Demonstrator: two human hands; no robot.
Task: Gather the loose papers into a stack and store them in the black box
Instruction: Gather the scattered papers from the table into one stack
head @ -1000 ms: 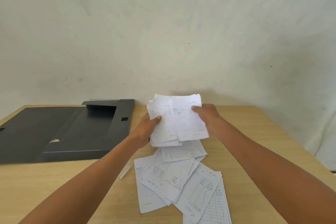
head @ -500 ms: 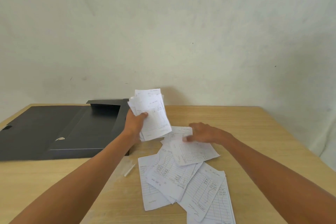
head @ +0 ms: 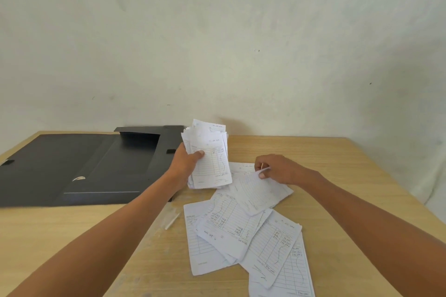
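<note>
A: Where do things stand with your papers right now?

B: Your left hand (head: 187,164) is closed around the gathered stack (head: 208,159), thumb across the front sheet, holding it upright just beside the open black box (head: 108,164). Your right hand (head: 280,170) has pinched the top corner of 1 loose sheet (head: 261,194) between thumb and fingertips (head: 261,175), and that corner curls up off the table (head: 337,176).

A: And the rest?

B: At least 4 more loose papers (head: 241,231) lie overlapped and fanned on the wood, nearer you than the stack. A small clear plastic piece (head: 172,220) sits just left of them.

A: How will they handle?

B: My guess is light, thin and floppy. A sheet held by 1 corner will sag and may crease, and the stack's edges already look uneven, so it could splay if your thumb eases. Take each sheet by an edge or corner that overhangs its neighbour, and keep the stack squeezed low, near its bottom edge.
</note>
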